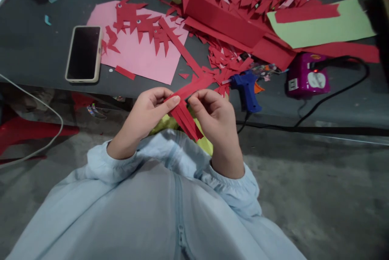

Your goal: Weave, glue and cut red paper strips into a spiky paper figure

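Observation:
My left hand pinches a bundle of folded red paper strips between thumb and fingers, just off the table's front edge. One red paper strip slants up and right from under my left thumb. My right hand is closed in a pinch at the lower edge of that strip; its fingertips partly hide the contact. Close by on the right, a blue glue gun lies on the table edge. Behind my hands are loose red paper scraps.
Red spiky paper cutouts with googly eyes lie on a pink sheet. A phone rests at left. Red folded paper, a pale green sheet and a purple power box with a black cable occupy the right.

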`<state>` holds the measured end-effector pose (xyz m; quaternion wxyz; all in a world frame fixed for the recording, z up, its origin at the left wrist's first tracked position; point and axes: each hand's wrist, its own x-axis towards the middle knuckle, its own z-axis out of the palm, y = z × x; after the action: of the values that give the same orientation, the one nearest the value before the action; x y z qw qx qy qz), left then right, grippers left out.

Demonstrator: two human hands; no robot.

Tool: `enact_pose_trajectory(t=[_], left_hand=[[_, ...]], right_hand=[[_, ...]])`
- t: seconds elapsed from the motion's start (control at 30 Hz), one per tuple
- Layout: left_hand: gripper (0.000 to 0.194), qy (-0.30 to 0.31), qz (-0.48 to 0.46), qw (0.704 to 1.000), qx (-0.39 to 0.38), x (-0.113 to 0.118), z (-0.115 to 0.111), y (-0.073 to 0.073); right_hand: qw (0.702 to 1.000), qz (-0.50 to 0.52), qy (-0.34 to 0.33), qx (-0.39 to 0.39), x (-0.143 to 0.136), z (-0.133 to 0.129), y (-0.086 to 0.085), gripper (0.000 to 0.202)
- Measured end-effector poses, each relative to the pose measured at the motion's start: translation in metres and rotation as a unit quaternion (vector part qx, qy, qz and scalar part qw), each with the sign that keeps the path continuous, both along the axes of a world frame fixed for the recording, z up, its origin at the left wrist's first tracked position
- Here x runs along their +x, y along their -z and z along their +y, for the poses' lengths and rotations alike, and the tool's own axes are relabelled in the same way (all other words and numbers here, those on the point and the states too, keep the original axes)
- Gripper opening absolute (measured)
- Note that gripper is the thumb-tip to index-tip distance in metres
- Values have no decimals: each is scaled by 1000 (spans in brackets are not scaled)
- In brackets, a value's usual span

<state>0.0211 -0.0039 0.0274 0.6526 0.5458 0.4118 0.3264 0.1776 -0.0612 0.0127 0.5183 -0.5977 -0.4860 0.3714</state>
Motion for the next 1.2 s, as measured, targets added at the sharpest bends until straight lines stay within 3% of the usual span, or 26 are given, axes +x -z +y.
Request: enact_pose_trajectory(t=[0.33, 0.77, 1.2], left_hand=[[24, -16, 30, 999, 32, 3, -4, -6], [21, -30, 37, 996, 69, 9, -5, 1], [19, -51, 72, 991, 103, 16, -9, 5]], right_hand=[[998, 32, -12, -43, -1, 5, -3, 14], [992, 101, 22, -78, -5, 12, -5, 8], [994, 83, 25, -73, -8, 14, 2, 5]])
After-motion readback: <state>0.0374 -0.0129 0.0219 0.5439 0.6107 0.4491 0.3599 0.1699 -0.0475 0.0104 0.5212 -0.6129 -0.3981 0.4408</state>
